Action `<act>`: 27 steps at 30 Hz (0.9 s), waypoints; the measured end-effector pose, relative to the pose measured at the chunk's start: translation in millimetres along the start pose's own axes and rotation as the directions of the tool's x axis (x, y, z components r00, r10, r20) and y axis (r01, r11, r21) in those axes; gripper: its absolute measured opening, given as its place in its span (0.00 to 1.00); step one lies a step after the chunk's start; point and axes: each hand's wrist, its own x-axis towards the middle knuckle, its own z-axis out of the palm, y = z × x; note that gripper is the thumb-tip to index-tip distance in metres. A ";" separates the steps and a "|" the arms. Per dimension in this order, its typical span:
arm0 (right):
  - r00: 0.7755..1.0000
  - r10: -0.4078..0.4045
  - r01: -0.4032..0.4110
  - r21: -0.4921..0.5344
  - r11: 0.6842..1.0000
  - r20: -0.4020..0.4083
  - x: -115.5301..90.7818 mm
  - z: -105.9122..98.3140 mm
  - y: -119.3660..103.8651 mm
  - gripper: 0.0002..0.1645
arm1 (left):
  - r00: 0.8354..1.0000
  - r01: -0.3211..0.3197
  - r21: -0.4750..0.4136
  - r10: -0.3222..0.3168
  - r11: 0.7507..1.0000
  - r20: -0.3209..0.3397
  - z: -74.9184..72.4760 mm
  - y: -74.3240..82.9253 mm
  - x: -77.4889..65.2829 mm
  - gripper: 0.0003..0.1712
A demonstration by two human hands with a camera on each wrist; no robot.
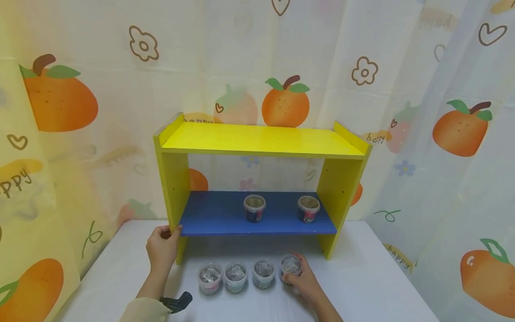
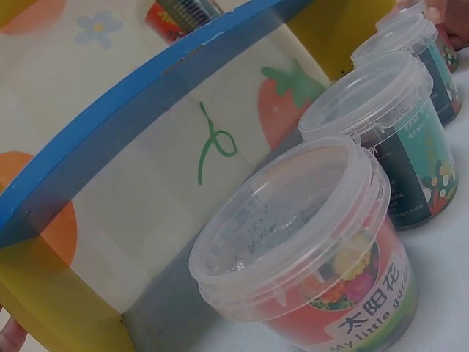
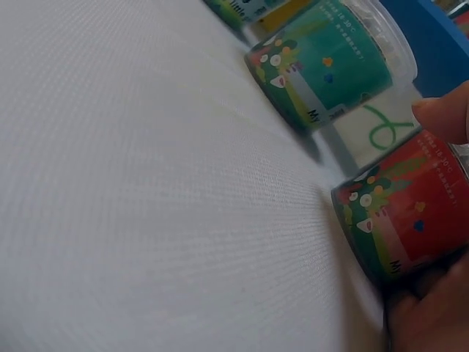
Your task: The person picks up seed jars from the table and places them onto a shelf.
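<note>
Three tubs (image 1: pixel 235 278) stand in a row on the desk (image 1: pixel 362 277); at their three o'clock, the right hand (image 1: pixel 305 280) grips a red-labelled tub (image 1: pixel 290 265). At eight o'clock on the yellow shelf unit (image 1: pixel 261 139), the left hand (image 1: pixel 162 248) holds the side panel (image 1: pixel 174 197). Two more tubs (image 1: pixel 255 213) stand on the blue board (image 1: pixel 217 214).

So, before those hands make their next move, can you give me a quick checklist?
1. Right hand grips the rightmost front tub: ok.
2. Left hand grips the shelf unit at its left side: ok.
3. Three other front tubs upright: ok.
4. Two tubs on the blue board upright: ok.
5. All tubs on that board, if that's the aim: not ok; four are in front.
6. Right-hand grip firmness: cannot tell.
</note>
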 end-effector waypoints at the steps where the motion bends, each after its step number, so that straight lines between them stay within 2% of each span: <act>1: 1.000 0.005 -0.005 -0.001 1.000 -0.001 0.2 0.0 -0.3 0.52 | 1.000 -0.001 0.001 0.001 1.000 -0.001 -0.2 0.1 -0.1 0.23; 12: 0.999 0.040 -0.041 -0.031 0.999 -0.032 2.6 -3.9 1.7 0.52 | 1.000 0.016 -0.005 -0.016 1.000 0.003 -0.9 -3.8 0.2 0.23; 17: 0.999 0.006 -0.009 -0.059 0.998 -0.051 0.1 -4.7 3.0 0.50 | 1.000 -0.004 -0.017 0.004 1.000 -0.002 -1.0 -3.1 0.4 0.22; 24: 0.997 -0.017 0.011 -0.084 0.996 -0.073 -2.0 -4.8 5.0 0.53 | 1.000 0.017 -0.002 -0.017 1.000 0.013 -0.8 -1.2 0.2 0.24; 27: 0.997 -0.016 0.010 -0.080 0.997 -0.079 -3.8 -4.5 6.1 0.54 | 1.000 0.008 -0.005 -0.007 1.000 0.009 -0.2 -1.8 -0.2 0.23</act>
